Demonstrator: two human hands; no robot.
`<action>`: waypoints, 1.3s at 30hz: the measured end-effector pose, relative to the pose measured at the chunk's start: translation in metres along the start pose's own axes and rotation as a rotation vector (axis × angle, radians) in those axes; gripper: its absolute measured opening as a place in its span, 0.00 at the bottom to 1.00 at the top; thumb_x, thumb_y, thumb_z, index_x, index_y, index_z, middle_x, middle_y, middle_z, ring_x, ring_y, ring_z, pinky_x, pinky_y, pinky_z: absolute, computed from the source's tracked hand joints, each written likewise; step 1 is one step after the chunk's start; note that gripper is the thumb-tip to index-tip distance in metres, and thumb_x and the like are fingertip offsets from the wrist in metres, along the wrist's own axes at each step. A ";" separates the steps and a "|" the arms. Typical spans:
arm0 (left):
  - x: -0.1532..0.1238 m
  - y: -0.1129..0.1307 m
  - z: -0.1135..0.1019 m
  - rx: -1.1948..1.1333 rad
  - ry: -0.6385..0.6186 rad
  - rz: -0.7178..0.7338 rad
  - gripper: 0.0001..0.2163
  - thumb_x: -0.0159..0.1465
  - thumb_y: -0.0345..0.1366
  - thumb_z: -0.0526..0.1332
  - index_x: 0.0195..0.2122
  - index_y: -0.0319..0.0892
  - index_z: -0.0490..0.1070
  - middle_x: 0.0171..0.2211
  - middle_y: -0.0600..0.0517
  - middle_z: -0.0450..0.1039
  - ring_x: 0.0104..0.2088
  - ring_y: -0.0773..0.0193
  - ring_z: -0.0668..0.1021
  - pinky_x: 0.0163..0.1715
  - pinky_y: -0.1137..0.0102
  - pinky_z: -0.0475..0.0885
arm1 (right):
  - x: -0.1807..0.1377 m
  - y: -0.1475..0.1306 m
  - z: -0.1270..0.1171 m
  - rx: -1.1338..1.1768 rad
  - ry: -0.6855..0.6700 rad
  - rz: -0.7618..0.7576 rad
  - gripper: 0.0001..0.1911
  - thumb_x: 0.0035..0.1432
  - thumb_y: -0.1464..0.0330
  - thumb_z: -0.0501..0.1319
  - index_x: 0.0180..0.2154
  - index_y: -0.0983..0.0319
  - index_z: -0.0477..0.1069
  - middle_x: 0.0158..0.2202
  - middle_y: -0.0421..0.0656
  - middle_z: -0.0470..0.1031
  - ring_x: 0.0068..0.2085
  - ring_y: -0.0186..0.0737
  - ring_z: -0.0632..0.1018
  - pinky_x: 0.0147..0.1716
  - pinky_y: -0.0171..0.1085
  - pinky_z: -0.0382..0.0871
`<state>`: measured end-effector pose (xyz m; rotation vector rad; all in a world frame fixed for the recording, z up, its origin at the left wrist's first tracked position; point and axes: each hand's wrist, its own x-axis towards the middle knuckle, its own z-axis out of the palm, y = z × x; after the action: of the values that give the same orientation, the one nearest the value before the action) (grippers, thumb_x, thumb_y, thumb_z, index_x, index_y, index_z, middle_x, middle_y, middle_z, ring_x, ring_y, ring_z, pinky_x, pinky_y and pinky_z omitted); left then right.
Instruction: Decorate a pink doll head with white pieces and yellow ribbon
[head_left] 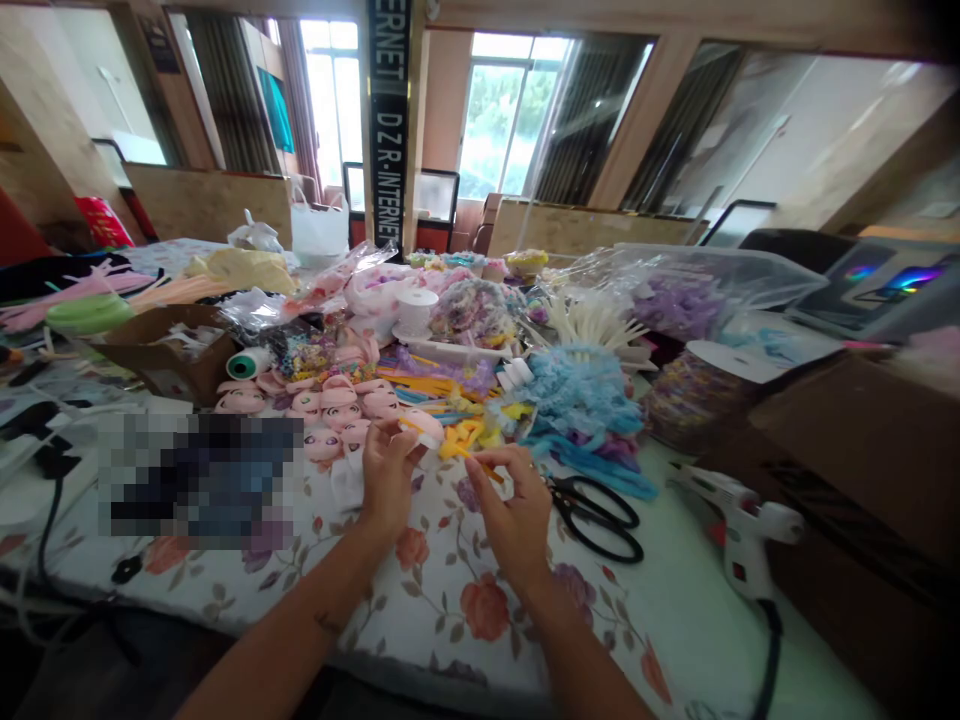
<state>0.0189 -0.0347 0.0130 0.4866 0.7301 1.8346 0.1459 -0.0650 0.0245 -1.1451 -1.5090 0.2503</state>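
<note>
Over the front of the floral tablecloth, both my hands are raised a little apart. My left hand (388, 475) is closed in a pinch on a small whitish piece (429, 438), with a bit of orange at its upper edge; its exact kind is unclear. Between thumb and fingers of my right hand (517, 505) is a thin orange-yellow strip (491, 473). Its far end reaches toward a yellow looped bundle (461, 437) between the hands; whether they are joined is unclear. Black-handled scissors (600, 515) lie just right of my right hand. Pink doll heads (341, 405) sit beyond my left hand.
A white glue gun (739, 530) with a cord lies at the right beside a cardboard box (862, 440). Blue fluffy yarn (581, 390), a ribbon spool (705, 390) and pale sticks (589, 325) crowd the back. A small brown box (169, 350) and cables (52, 480) are at left.
</note>
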 end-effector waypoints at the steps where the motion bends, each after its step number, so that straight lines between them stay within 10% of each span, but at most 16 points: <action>1: -0.003 -0.002 0.004 0.014 0.021 0.017 0.10 0.50 0.28 0.65 0.30 0.42 0.66 0.31 0.57 0.69 0.32 0.71 0.74 0.35 0.73 0.72 | -0.003 0.001 0.002 -0.008 0.020 -0.029 0.06 0.57 0.67 0.59 0.28 0.60 0.68 0.28 0.40 0.71 0.34 0.39 0.72 0.36 0.38 0.64; 39: -0.037 -0.015 0.015 0.134 0.001 0.010 0.12 0.51 0.30 0.64 0.34 0.43 0.63 0.33 0.56 0.67 0.34 0.70 0.71 0.36 0.73 0.68 | -0.013 0.005 0.009 -0.126 0.070 -0.191 0.07 0.56 0.73 0.60 0.27 0.60 0.65 0.25 0.39 0.67 0.31 0.39 0.68 0.36 0.41 0.61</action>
<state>0.0522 -0.0619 0.0147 0.5765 0.8565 1.8027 0.1388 -0.0685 0.0095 -1.0879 -1.5769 -0.0155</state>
